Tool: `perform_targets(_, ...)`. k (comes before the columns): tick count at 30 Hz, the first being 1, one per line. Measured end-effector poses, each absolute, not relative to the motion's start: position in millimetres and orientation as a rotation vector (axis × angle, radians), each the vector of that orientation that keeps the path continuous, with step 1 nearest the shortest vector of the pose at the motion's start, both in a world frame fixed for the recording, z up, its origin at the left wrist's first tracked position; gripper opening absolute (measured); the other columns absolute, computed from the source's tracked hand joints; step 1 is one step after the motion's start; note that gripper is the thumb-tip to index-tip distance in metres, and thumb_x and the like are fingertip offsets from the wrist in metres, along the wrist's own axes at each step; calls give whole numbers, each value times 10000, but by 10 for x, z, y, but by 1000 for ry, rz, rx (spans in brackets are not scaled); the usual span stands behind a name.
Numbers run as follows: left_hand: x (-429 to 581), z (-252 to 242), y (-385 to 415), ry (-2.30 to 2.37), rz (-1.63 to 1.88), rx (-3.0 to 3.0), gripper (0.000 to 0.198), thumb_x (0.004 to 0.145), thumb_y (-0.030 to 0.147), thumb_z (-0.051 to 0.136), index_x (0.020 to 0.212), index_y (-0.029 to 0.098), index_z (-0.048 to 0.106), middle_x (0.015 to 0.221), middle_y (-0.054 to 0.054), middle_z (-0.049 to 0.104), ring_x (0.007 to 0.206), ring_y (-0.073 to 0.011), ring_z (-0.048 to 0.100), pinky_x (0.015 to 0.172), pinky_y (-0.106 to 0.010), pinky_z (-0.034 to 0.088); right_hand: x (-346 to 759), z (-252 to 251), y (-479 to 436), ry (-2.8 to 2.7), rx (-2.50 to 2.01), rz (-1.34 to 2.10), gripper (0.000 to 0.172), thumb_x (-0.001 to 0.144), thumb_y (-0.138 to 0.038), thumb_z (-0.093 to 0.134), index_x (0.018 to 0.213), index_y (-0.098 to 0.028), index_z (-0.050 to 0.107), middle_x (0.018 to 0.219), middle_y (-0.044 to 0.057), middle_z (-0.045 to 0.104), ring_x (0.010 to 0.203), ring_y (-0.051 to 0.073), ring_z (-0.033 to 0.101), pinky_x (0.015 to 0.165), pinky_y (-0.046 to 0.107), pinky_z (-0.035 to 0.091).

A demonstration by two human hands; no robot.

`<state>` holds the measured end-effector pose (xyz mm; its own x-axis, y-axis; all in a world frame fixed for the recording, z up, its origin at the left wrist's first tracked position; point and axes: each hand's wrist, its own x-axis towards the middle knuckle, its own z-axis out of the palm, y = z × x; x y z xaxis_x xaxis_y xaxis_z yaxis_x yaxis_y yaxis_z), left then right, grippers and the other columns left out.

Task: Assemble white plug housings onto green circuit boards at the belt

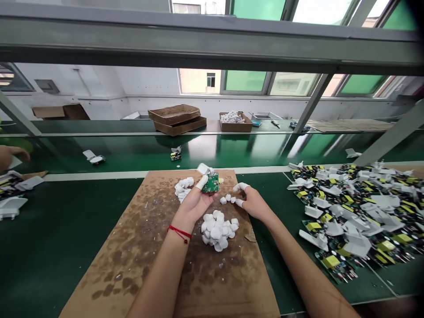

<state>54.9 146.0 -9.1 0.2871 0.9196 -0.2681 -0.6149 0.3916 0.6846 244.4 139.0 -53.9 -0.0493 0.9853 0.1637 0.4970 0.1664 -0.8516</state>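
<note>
We find the green circuit board (211, 183) clamped in our left hand (194, 204), near the far edge of the stained cardboard sheet (212, 282), with a white plastic housing (203, 168) just beyond it. Our right hand (252, 204) stands beside it, grip apart and empty, its white finger cots (240, 187) just past small white lumps (225, 199). A larger lump pile (217, 229) lies between the wrists; a second lump pile (182, 187) touches the left hand. Past the sheet's right edge, open green belt surface (274, 194) separates us from a heap of boards and housings (351, 216). A co-worker's hand (13, 154) shows at far left.
</note>
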Motion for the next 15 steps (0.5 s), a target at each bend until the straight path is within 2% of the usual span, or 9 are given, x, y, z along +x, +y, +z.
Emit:
perform_targets(4,537,-107,1513,742,1141,451,238,921,242,463,857,109,650,831,-114,698,748,-187,675,625,-263,539,2377,-492,1311,-1820,-1477,708,127,647,-86,578,719,-190,568,698,9,584,689,174,528,651,272,374)
perform_targets(6,539,-100,1515,756,1164,450,230,921,235,456,861,111,640,830,-109,694,740,-186,677,623,-263,541,2365,-473,1298,-1865,-1488,692,77,690,-117,575,686,-190,549,662,9,578,652,173,522,624,274,367)
perform_targets(9,542,-69,1504,726,1182,464,263,931,273,423,890,116,629,861,-112,688,736,-195,675,625,-286,552,2387,-450,1305,-1841,-1480,735,37,756,-214,573,735,-187,585,721,30,631,675,185,563,644,293,408)
perform_targets(12,550,-62,1492,684,1190,479,267,940,262,398,951,111,619,931,-121,678,781,-203,671,673,-323,568,2410,-404,1305,-1602,-1371,918,145,751,-286,610,843,-176,639,790,48,680,745,204,618,727,334,467)
perform_targets(15,573,-108,1474,629,1204,531,181,914,211,475,971,121,622,961,-96,670,814,-181,653,762,-362,570,2387,-327,1275,-1319,-1147,1047,289,693,-343,702,932,-184,669,867,53,710,864,229,643,828,375,490)
